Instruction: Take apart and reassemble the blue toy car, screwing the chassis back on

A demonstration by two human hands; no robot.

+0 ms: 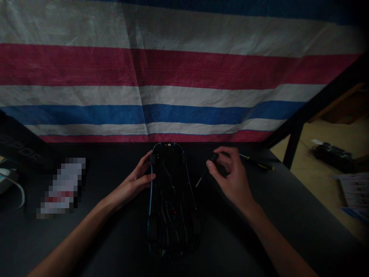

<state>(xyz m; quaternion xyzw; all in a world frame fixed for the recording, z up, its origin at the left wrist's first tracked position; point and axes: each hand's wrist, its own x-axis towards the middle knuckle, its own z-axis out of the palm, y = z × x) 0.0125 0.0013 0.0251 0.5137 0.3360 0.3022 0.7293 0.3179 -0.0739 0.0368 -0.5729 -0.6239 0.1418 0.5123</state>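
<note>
At 10 o'clock of toy car (pixel 170 196), L hand (pixel 138 179) on edge, can't tell grip; at 2, R hand (pixel 232 175) pinches s'driver (pixel 204 175).

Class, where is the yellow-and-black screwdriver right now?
In the head view, the screwdriver lies on the dark table, just right of the right hand, near the table's right edge.

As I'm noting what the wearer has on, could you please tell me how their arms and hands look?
The left hand and right hand are ungloved, and no ring shows. The left forearm and right forearm are bare, with no sleeve or watch visible.
</note>
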